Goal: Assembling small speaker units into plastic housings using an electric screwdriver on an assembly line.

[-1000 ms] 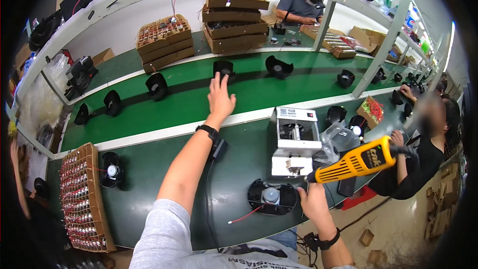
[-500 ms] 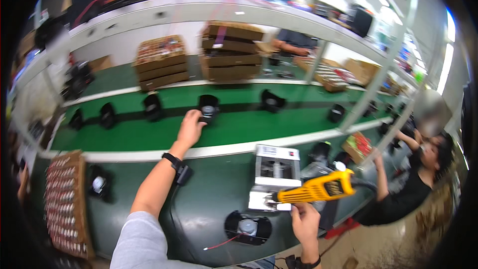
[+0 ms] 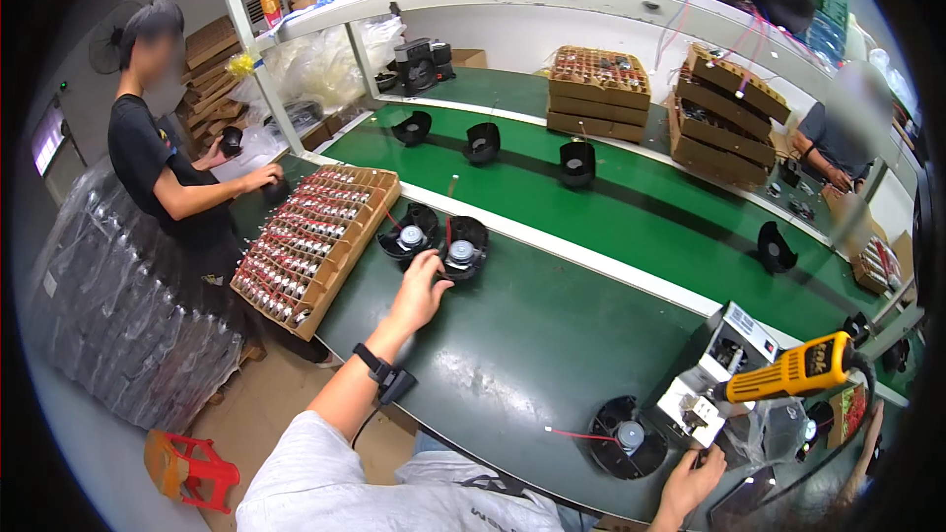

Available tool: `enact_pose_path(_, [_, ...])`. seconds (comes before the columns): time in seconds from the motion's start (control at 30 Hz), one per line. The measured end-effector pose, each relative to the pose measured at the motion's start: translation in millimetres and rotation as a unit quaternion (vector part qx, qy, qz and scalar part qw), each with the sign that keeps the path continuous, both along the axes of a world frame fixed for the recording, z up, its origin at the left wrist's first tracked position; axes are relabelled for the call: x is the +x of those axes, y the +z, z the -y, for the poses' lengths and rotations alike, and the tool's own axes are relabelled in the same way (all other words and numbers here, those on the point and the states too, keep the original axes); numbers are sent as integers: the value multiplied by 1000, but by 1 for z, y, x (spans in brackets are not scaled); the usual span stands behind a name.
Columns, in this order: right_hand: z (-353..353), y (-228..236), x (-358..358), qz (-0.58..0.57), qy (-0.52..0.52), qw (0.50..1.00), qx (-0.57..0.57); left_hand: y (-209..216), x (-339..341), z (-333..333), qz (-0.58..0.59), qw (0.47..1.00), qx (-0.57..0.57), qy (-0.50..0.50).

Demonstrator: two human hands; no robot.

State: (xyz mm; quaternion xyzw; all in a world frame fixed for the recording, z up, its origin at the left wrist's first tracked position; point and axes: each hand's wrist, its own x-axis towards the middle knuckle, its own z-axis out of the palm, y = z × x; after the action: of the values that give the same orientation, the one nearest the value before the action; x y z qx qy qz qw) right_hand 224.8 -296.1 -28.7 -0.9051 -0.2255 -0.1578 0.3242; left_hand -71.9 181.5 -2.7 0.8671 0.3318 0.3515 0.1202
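Observation:
Two round black fan housings with silver motors lie side by side on the dark green bench: a left fan housing (image 3: pixel 409 232) and a right fan housing (image 3: pixel 462 248). My left hand (image 3: pixel 419 294) is at the near rim of the right one, thumb and fingers closed on its edge. My right hand (image 3: pixel 692 483) has its fingers pinched at the near edge of a metal fixture (image 3: pixel 695 404); what they hold is too small to tell. Over this fixture lies a yellow-and-black corded tool (image 3: pixel 788 369). Left of my right hand rests another fan housing (image 3: pixel 629 436) with a red wire.
A cardboard tray (image 3: pixel 320 246) of small motors stands at the bench's left end. Black housings, such as one housing (image 3: pixel 577 165), sit along the green belt (image 3: pixel 631 217). Tray stacks (image 3: pixel 599 99) stand beyond it. A co-worker (image 3: pixel 163 153) handles black parts at left.
My view has swung left. My left hand has brought a fan housing from the belt to the bench, beside the one there. My right hand stays near the metal fixture.

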Motion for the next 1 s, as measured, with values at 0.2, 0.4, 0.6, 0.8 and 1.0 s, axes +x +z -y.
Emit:
enact_pose_path(0.2, [4, 6, -21, 33, 10, 999, 24, 119, 78, 66, -47, 998, 26, -23])
enact_pose_path(0.4, [1, 12, -19, 33, 13, 999, 16, 125, 327, 103, -115, 884, 69, -448])
enact_pose_path(0.6, [11, 12, -16, 19, 12, 999, 23, 52, 546, 120, -135, 852, 61, -502])
enact_pose_path(0.8, [16, 15, -15, -25, -19, 999, -32, 22, 627, 175, -139, 856, 113, -485])
enact_pose_path(1.0, [10, 8, -16, 1, -17, 999, -39, 13, 670, 198, -187, 850, 138, -474])
